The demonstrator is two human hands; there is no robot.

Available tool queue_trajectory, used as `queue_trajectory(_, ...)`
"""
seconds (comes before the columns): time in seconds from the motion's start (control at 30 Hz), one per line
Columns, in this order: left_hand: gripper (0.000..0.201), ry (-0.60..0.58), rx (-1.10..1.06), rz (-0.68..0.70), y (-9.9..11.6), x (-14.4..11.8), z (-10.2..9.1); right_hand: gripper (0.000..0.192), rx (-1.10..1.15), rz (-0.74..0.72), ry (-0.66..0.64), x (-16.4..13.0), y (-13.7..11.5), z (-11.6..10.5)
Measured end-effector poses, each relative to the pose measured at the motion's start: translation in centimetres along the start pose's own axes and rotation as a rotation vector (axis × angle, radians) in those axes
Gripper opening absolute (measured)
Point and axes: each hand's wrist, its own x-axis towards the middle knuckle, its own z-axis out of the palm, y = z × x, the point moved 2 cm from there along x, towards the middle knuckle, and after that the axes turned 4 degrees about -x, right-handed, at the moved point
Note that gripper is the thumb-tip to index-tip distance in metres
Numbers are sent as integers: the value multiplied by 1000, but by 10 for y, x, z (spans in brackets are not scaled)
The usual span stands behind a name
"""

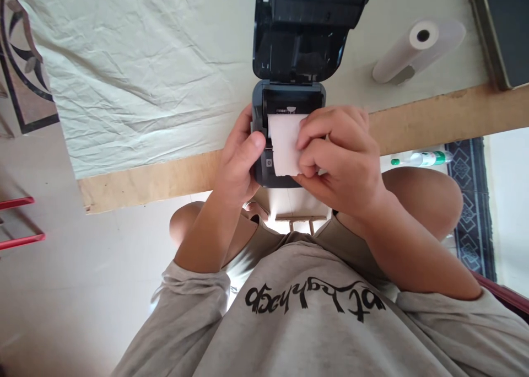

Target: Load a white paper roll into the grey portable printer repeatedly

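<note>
A small dark printer (258, 112) sits at the front edge of the table, its black lid (300, 54) swung open away from me. My left hand (243, 156) grips the printer's left side, thumb on top and fingers partly hidden behind the body. With closed fingers, my right hand (341, 151) pinches the right edge of a white paper strip (284, 145). The strip lies over the open printer and reaches towards its front edge. Its far end is near a printed label inside; whether it is attached there, I cannot tell.
On the table's right stands a white paper roll (399, 54) with a loose end. Beyond it is a dark tray-like object (506, 32). A pale wrinkled cloth (157, 79) covers the wood-edged table. A plastic bottle (425, 158) lies below, near a patterned blue mat (471, 211).
</note>
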Motion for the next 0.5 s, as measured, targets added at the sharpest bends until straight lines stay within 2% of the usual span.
queue_trajectory(0.07, 45, -70, 19, 29, -6, 4, -7, 26, -12, -17, -17, -3, 0, 3)
queue_trajectory(0.1, 50, -67, 32, -6, -8, 5, -10, 25, 6, -29, -19, -4, 1, 3)
queue_trajectory(0.17, 61, -137, 31, 43, -7, 6, -12, 21, 100, -28, 7, -3, 5, 1)
queue_trajectory(0.2, 62, -94, 44, 37, -5, 5, -12, 17, 150, -3, 49, -3, 7, -1)
queue_trajectory(0.23, 57, -39, 78, -25, -4, 3, -12, 14, 190, 44, 107, -2, 10, -3)
queue_trajectory(0.3, 59, -56, 113, -26, 0, 0, -9, 11, 231, 208, 201, -3, 17, -7)
queue_trajectory(0.37, 71, -81, 144, -18, 3, -3, -7, 25, 258, 356, 223, -4, 21, -9)
queue_trajectory(0.4, 79, -90, 154, -10, 3, -3, -7, 34, 284, 392, 195, -4, 22, -9)
queue_trajectory(0.5, 98, -83, 164, -11, 1, -2, -9, 56, 328, 407, 20, -1, 21, -7)
